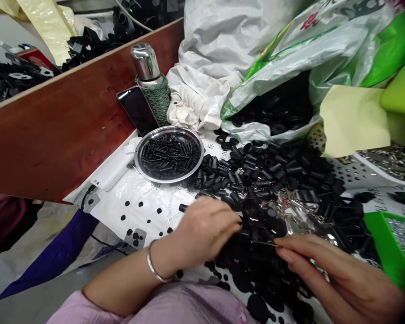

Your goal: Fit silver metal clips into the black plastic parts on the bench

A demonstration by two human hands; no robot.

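Note:
My left hand (207,229) is curled, its fingertips closed on a small black part at the edge of a heap of black rubber sleeves and discs (273,180). A silver bangle circles that wrist. My right hand (327,270) comes in from the lower right and pinches a thin metal pin (265,243) that points left toward the left hand's fingers. Shiny metal pins (300,216) lie mixed into the black pile between the hands.
A round steel dish (140,153) of small black springs stands at the back left beside a phone (138,110) and a steel flask (148,67). A brown board (54,130) walls the left. Plastic bags (273,54) spill black parts behind; a green tray (384,243) sits right.

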